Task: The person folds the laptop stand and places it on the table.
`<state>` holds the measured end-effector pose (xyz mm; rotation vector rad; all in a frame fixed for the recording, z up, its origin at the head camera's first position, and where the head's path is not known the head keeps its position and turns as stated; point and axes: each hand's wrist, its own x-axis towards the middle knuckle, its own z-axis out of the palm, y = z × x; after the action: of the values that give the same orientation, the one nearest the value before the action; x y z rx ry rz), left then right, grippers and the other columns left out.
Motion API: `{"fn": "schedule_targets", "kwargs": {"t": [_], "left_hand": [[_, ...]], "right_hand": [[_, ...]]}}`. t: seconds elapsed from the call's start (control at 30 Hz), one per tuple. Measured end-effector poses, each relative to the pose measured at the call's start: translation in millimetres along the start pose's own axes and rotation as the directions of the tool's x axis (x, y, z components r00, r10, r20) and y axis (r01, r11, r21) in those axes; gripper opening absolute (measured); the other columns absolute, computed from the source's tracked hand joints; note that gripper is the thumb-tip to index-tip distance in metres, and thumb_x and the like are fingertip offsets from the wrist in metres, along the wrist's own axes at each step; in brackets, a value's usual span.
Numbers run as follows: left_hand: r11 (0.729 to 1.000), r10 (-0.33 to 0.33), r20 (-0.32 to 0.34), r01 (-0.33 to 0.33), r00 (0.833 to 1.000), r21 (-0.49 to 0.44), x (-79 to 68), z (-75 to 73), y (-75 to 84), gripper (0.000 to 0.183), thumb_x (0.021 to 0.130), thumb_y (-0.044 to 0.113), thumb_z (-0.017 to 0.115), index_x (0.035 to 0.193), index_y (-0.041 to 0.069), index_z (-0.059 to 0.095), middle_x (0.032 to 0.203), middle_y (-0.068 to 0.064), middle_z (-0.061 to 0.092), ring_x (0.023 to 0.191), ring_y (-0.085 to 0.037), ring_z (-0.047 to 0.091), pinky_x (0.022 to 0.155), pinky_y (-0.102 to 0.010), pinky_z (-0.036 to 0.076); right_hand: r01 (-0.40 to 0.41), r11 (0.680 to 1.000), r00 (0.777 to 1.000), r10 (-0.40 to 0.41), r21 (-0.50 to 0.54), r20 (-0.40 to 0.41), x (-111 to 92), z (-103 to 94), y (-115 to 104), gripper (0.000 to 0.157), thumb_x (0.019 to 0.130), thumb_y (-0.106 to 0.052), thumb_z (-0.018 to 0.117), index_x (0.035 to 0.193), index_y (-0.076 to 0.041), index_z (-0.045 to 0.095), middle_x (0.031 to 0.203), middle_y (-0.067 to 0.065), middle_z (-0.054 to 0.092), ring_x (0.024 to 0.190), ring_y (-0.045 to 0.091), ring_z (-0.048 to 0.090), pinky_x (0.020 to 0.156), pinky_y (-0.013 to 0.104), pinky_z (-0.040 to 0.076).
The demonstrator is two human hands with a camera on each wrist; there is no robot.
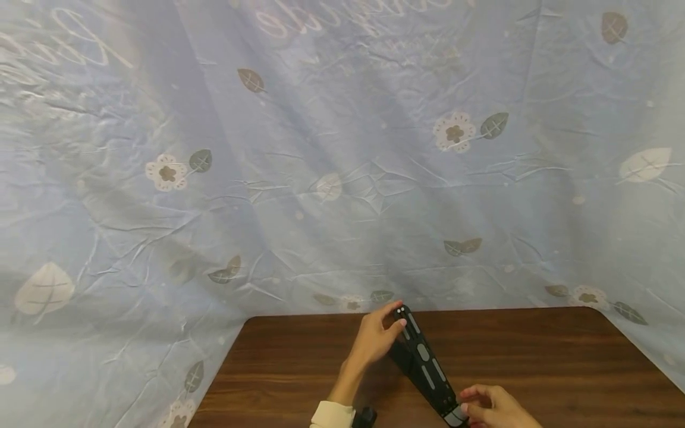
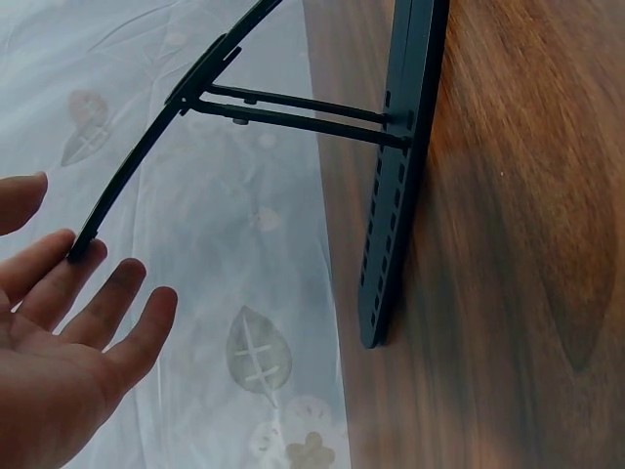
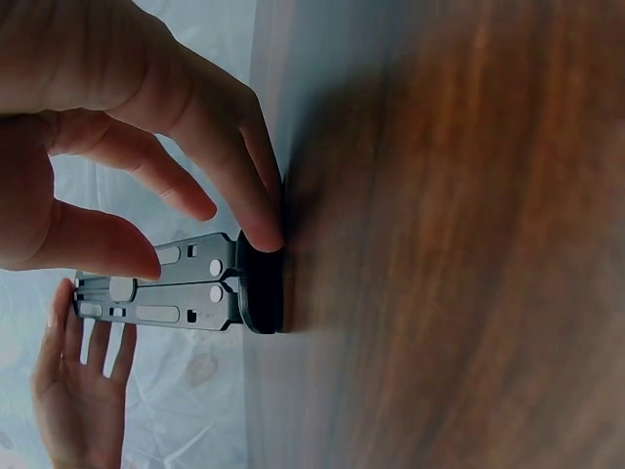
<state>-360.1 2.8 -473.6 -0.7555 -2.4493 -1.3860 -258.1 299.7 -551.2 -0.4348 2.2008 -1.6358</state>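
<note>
Here, nearest, the right hand, fingers loosely bent and apart, partly covers the lower end of a black folding stand; level with it lies a cream sleeve. The stand slants above the wooden table, its raised end on the left hand's extended fingers, before a leaf-patterned cloth.

Pale blue leaf-and-flower sheet behind a dark brown wood-grain table
</note>
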Motion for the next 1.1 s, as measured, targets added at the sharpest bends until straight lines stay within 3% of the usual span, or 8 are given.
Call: {"fn": "schedule_targets", "kwargs": {"t": [0.13,0.2,0.4,0.47,0.63,0.77,0.93,1.1], "left_hand": [[1.000,-0.017,0.004,0.017,1.000,0.006,-5.3,-5.6,1.2,0.047,0.104,0.026,0.070,0.149,0.013,0.064,0.151,-0.011,0.066,0.144,-0.034,0.059,0.121,-0.057,0.048],[0.999,-0.032,0.014,0.032,0.999,0.005,-7.6,-7.6,1.4,0.049,0.104,0.027,0.070,0.150,0.014,0.063,0.153,-0.010,0.065,0.146,-0.033,0.058,0.122,-0.057,0.047],[0.999,-0.048,0.022,0.048,0.999,0.008,-13.7,-14.1,2.5,0.051,0.104,0.031,0.072,0.152,0.018,0.062,0.155,-0.007,0.063,0.147,-0.033,0.057,0.122,-0.057,0.047],[0.999,-0.045,0.017,0.045,0.999,0.014,-15.7,-15.9,3.0,0.051,0.103,0.031,0.072,0.152,0.018,0.062,0.154,-0.007,0.064,0.146,-0.034,0.058,0.121,-0.058,0.048],[0.999,-0.040,0.010,0.040,0.999,0.020,-21.8,-20.0,3.7,0.051,0.102,0.030,0.074,0.150,0.016,0.063,0.153,-0.008,0.065,0.146,-0.034,0.058,0.121,-0.058,0.047],[0.999,-0.041,0.015,0.040,0.999,0.013,-26.4,-22.4,4.0,0.053,0.102,0.031,0.074,0.151,0.014,0.062,0.154,-0.007,0.064,0.147,-0.033,0.057,0.123,-0.058,0.046],[0.999,-0.045,0.016,0.045,0.999,0.012,-30.3,-24.1,4.1,0.054,0.103,0.034,0.073,0.152,0.015,0.061,0.155,-0.006,0.063,0.147,-0.032,0.057,0.124,-0.057,0.045],[0.999,-0.048,0.006,0.048,0.999,0.015,-33.7,-26.4,5.4,0.054,0.102,0.035,0.074,0.151,0.016,0.062,0.155,-0.006,0.063,0.147,-0.032,0.057,0.124,-0.058,0.045]], "right_hand": [[-0.023,0.999,0.999,0.024,0.028,-0.038,2.6,2.5,-5.4,0.046,0.105,-0.012,0.066,0.130,0.025,0.055,0.115,0.010,0.074,0.092,0.020,0.072,0.082,0.037,0.068],[-0.023,0.999,0.998,0.025,0.035,-0.051,7.0,0.1,4.0,0.044,0.104,-0.011,0.067,0.129,0.024,0.056,0.115,0.012,0.073,0.093,0.022,0.072,0.082,0.039,0.068],[-0.056,0.995,0.997,0.060,0.085,-0.039,41.7,-29.4,86.1,0.058,0.097,-0.036,0.079,0.131,0.008,0.064,0.116,0.009,0.074,0.099,0.025,0.074,0.082,0.040,0.068],[-0.055,0.997,0.997,0.058,0.058,-0.055,41.5,-28.2,79.4,0.055,0.100,-0.032,0.076,0.132,0.010,0.063,0.117,0.012,0.073,0.101,0.024,0.073,0.084,0.042,0.068],[-0.040,0.999,0.997,0.039,-0.018,-0.061,23.0,-16.4,22.4,0.040,0.105,-0.017,0.067,0.129,0.015,0.061,0.118,0.015,0.072,0.100,0.016,0.072,0.084,0.040,0.069],[-0.042,0.996,0.998,0.037,-0.085,-0.060,19.7,-19.6,7.1,0.039,0.107,-0.020,0.065,0.128,0.013,0.063,0.120,0.013,0.073,0.100,0.013,0.072,0.083,0.036,0.068],[-0.045,0.989,0.995,0.033,-0.139,-0.092,29.2,-29.0,17.4,0.041,0.108,-0.023,0.065,0.129,0.013,0.063,0.125,0.021,0.073,0.105,0.019,0.073,0.082,0.040,0.068],[-0.015,0.989,0.995,-0.001,-0.150,-0.103,53.5,-54.9,67.1,0.045,0.107,-0.038,0.067,0.130,0.001,0.068,0.121,0.011,0.075,0.098,0.014,0.073,0.078,0.035,0.068]]}}
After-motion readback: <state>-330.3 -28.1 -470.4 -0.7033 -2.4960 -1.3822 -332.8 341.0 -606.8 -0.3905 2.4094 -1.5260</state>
